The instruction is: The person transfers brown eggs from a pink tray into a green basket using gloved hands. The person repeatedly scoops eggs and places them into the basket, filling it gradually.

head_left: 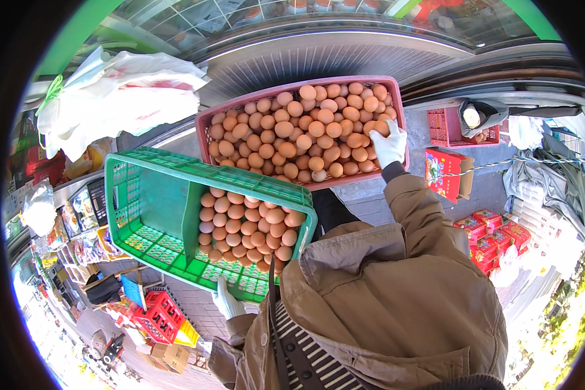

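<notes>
A pink plastic crate (400, 92) full of loose brown eggs (317, 129) lies in front of me. At its right end my right hand (391, 145), in a white glove, has its fingers around a brown egg (381, 128). Closer to my body is a tilted green plastic crate (209, 170) with a divider (191, 219) across it. Brown eggs (248, 227) fill its right compartment, while the left one shows bare floor and wall. My left hand (227, 301), also white-gloved, grips the crate's near lower edge; part of the fingers is hidden.
White plastic bags (136, 97) hang at the upper left. A ribbed metal panel (341, 58) stands behind the pink crate. To the right are another pink crate (441, 129), an open red carton (441, 170) and red gift boxes (492, 239). Red crates (161, 317) stand at the lower left.
</notes>
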Motion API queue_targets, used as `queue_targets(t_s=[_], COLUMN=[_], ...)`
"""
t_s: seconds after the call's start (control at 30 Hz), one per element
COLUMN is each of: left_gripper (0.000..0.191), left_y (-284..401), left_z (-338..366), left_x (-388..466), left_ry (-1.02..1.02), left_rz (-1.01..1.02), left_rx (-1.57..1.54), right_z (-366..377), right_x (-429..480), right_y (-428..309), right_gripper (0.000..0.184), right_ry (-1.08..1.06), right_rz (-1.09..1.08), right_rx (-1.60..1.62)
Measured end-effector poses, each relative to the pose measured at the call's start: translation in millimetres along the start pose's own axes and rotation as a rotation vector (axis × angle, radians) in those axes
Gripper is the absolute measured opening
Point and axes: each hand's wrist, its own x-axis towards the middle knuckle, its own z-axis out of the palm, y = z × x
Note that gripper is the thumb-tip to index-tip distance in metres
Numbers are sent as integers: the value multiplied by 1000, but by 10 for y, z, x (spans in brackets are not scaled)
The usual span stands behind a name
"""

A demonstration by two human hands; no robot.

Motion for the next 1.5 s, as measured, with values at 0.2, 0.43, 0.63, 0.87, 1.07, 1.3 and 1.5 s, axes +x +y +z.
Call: queue_targets(t_s=[0.2, 0.43, 0.63, 0.87, 1.07, 1.3, 1.5], left_gripper=[49, 48, 45, 43, 41, 33, 33], left_y=[14, 38, 46, 22, 25, 15, -57], left_z=[17, 55, 62, 6, 0, 54, 50], left_x=[-31, -72, -81, -27, -28, -71, -33], left_ry=[-3, -2, 21, 15, 22, 45, 92], left_rz=[24, 21, 20, 21, 22, 129, 118], left_rx=[-21, -39, -23, 0, 20, 62, 28], right_z=[228, 55, -170, -32, 41, -185, -491], right_x=[-247, -218, -575, -875, -839, -785, -849], right_y=[-143, -149, -172, -158, -60, -350, -1837], right_gripper=[63, 61, 62, 69, 73, 61, 40], right_ry=[53, 80, -67, -362, -361, -362, -534], right_rz=[-43, -232, -341, -604, -842, -808, -645], right_rx=[-162, -358, -371, -551, -487, -368, 447])
